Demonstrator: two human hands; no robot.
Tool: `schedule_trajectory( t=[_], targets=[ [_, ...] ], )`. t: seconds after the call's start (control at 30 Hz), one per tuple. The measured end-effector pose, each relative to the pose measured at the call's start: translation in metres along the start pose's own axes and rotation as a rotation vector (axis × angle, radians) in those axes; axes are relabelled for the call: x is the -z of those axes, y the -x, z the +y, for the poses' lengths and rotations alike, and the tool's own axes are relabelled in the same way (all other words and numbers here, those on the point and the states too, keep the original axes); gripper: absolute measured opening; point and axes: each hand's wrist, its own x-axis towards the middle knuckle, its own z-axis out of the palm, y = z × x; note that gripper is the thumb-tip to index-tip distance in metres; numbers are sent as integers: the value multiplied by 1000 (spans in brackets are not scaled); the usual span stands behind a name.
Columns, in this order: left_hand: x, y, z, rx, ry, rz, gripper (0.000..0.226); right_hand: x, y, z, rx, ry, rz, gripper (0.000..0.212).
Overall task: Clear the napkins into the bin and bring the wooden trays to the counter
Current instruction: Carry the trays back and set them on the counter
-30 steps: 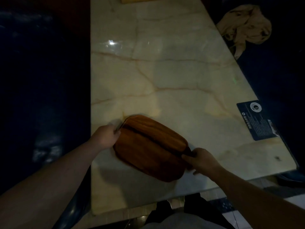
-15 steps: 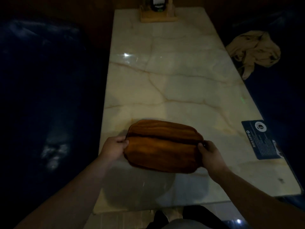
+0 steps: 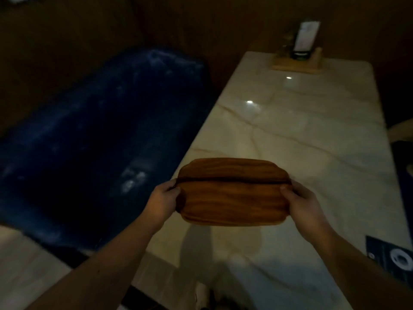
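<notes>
The napkin half of the job looks finished as far as this view goes — no napkin shows on the marble worktop (image 3: 312,153) — so the step in hand is the carrying of the wooden trays (image 3: 232,193). They seem to be two trays stacked, a dark seam running along their length, though in this dim light it could be one tray with a groove. The stack is held level above the near left part of the worktop, its shadow falling on the marble below, so it reads as lifted clear rather than resting.

The left hand (image 3: 163,198) is closed on the left end, fingers curled round the edge; the right hand (image 3: 301,202) is clamped on the right end, thumb on top.

Next comes a turn away from the worktop and a walk to the counter, which is not in view. That calls for keeping the stack flat so the upper tray does not slide, and steering clear of the dark blue bench seat (image 3: 100,142) on the left.

As for writing — the dark card (image 3: 393,258) at the right edge bears a round white emblem and lines of print too small to read. The upright card in the wooden holder (image 3: 299,61) at the far end is blurred, nothing legible.
</notes>
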Motion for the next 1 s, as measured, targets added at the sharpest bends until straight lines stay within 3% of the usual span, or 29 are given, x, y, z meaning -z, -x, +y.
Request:
schedule_trajectory(
  t=[0.2,0.43,0.7,1.0],
  targets=[
    [32,90,-15,-37,106,331,30,-47,-5,-28,55,15,-377,30],
    [80,233,-32,-26,124,677,35,-151,61,-55,185,194,-581,29],
    [130,415,-90,-21,174,1139,36,-255,224,-66,333,282,-974,26],
    [163,681,-178,3,169,1478,44,-348,484,-11,424,337,-1310,32]
  ],
)
